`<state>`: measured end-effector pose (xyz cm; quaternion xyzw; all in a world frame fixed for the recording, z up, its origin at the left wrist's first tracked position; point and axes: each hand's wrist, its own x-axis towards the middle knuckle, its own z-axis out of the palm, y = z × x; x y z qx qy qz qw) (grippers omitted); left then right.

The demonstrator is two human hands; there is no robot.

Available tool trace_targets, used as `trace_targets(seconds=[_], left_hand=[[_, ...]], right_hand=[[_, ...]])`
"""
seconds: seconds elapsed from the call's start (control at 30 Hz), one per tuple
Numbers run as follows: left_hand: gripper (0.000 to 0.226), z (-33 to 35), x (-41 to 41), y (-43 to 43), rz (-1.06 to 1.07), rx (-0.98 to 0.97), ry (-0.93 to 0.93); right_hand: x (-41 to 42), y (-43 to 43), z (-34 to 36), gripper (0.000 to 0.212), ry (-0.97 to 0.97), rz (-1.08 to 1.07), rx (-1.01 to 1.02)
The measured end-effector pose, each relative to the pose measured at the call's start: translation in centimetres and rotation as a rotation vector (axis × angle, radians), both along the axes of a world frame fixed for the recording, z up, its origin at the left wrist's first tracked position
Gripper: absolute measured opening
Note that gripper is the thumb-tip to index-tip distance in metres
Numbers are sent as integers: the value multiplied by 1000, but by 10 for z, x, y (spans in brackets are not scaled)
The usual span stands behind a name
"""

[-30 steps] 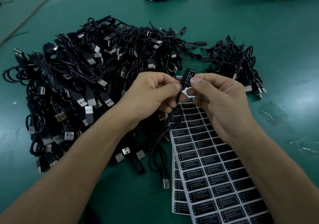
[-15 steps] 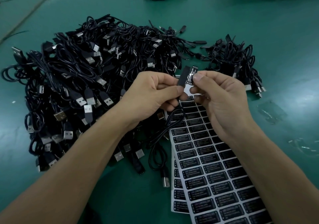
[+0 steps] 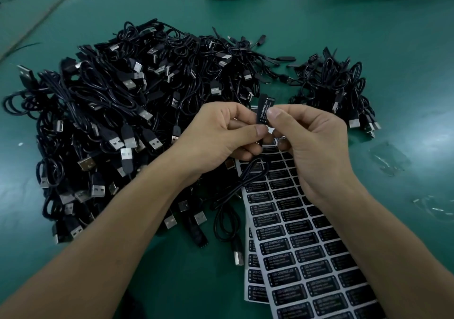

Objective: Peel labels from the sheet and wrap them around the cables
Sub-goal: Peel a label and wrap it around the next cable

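While between two hands (image 3: 221, 136) (image 3: 319, 146), one label (image 3: 264, 111); below, two sheets (image 3: 307, 245) (image 3: 253, 291).

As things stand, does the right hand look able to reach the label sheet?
Probably not yet: the right hand pinches a label against the cable that the left hand holds. The sheet lies close beneath it, mostly bare.

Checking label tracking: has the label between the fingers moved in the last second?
No, barely. The label, pinched by the right hand against the cable in the left hand, stays above the top of the sheet, only tilted slightly more upright.
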<state>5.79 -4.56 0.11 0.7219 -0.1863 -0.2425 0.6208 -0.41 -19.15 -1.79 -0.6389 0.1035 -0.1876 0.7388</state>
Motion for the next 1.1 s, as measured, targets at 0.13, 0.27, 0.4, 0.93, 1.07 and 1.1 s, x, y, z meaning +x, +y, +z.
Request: trace_targets(seconds=[0.13, 0.27, 0.4, 0.93, 1.07, 1.1], left_hand=[[6, 0, -1, 0, -9, -4, -1], [8, 0, -1, 0, -1, -7, -12], [8, -1, 0, 0, 5, -8, -16], [11, -2, -2, -1, -7, -11, -26], [10, -3, -1, -1, -8, -10, -28], [10, -3, -1, -1, -10, -10, -31]], right_hand=[[0, 1, -1, 7, -2, -14, -36], [1, 2, -1, 10, -11, -14, -81], [1, 2, -1, 11, -19, -15, -133], [1, 2, -2, 12, -19, -28, -196], [1, 2, -2, 11, -10, -20, -196], [1, 2, -2, 11, -10, -19, -198]])
